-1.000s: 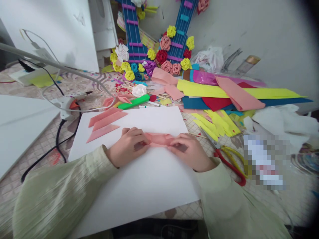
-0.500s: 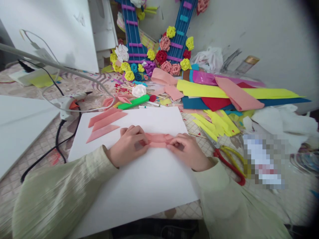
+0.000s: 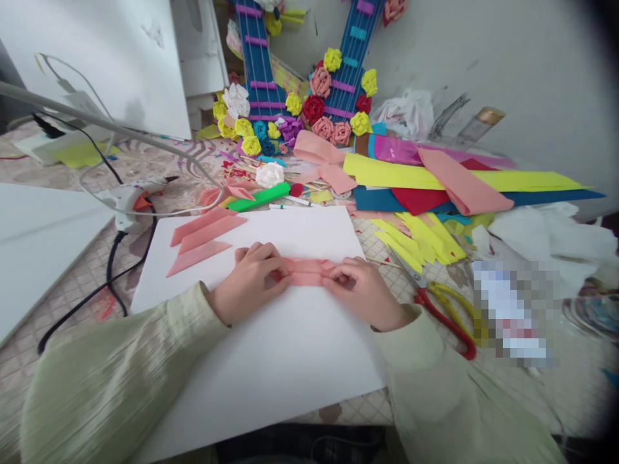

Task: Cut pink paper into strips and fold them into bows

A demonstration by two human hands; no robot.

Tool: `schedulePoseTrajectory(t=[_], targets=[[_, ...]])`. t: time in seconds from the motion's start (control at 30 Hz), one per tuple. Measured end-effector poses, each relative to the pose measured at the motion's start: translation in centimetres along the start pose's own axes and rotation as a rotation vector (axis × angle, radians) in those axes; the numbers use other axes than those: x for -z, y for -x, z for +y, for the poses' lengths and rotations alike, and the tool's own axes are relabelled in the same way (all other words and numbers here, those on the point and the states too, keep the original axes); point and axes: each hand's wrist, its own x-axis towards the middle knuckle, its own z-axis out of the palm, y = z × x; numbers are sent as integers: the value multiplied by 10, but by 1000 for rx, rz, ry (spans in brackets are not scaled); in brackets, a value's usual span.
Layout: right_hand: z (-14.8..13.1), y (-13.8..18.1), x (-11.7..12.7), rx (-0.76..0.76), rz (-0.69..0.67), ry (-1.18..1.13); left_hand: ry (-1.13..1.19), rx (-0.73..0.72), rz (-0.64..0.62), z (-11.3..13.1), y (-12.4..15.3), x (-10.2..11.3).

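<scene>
A short strip of pink crepe paper [image 3: 307, 273] lies across the white board [image 3: 271, 367], with a fold running along its length. Its left end is pinched between the thumb and fingers of my left hand [image 3: 252, 283]. My right hand [image 3: 366, 291] grips the other end in the same way. The fingertips partly cover both ends of the strip. Up and to the left on the board are several slanted pink paper pieces [image 3: 213, 233], apart from my hands.
Scissors [image 3: 447, 316] with red and yellow handles lie right of the board, near yellow paper strips [image 3: 425, 238]. On the left sit a glue gun [image 3: 126, 203] and its black cable [image 3: 112, 277]. Blue paper guitars [image 3: 264, 64] with paper roses stand behind.
The raised upper edge of the pink strip between my hands has been pressed down and looks flatter. Both hands stay in nearly the same place.
</scene>
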Motion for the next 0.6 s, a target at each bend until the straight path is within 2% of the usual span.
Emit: schedulePoseTrajectory(t=[0.6], targets=[[-7, -4, -3, -62, 61, 51, -8, 32, -21, 3, -3, 1]])
